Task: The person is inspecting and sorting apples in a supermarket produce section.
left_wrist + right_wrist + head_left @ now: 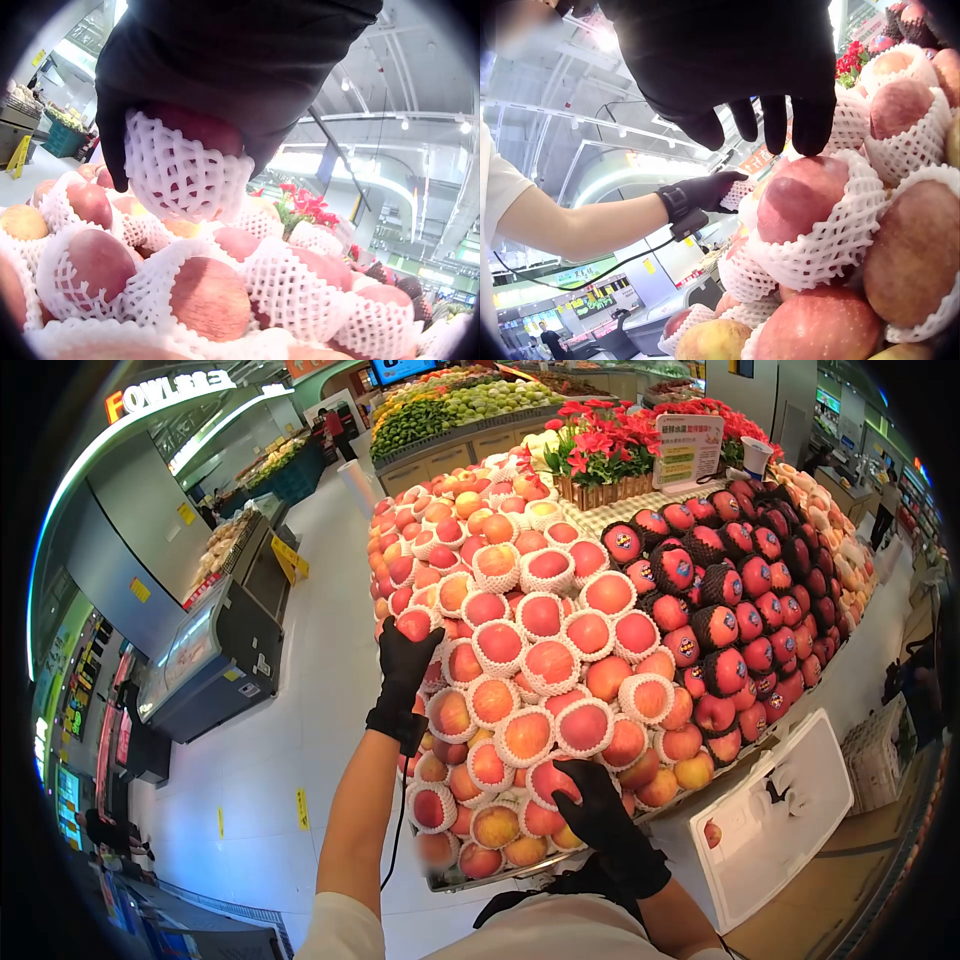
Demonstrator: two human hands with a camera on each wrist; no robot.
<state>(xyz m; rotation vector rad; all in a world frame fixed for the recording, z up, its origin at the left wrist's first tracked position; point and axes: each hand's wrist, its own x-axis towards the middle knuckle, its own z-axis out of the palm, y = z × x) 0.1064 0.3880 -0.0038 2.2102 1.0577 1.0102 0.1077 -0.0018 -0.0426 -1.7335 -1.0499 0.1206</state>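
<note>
In the head view a black-gloved left hand (408, 658) grips a red apple (414, 624) at the left side of the heap. Seen from the left wrist, that apple sits in a white foam net (187, 171), with the gloved left hand (225, 67) curled round it above other netted apples. The right hand (597, 800), also gloved in black, is at the near edge of the heap beside a netted apple (553, 782). From the right wrist, the right hand's (735, 67) fingers extend loosely just over a netted apple (802, 199); contact cannot be told.
Apples in dark nets (725, 625) fill the right side of the display. A white foam box (770, 820) holding one apple stands at the lower right. Red flowers (600, 445) and a sign (688, 452) stand at the back. Tiled floor (300, 710) lies to the left.
</note>
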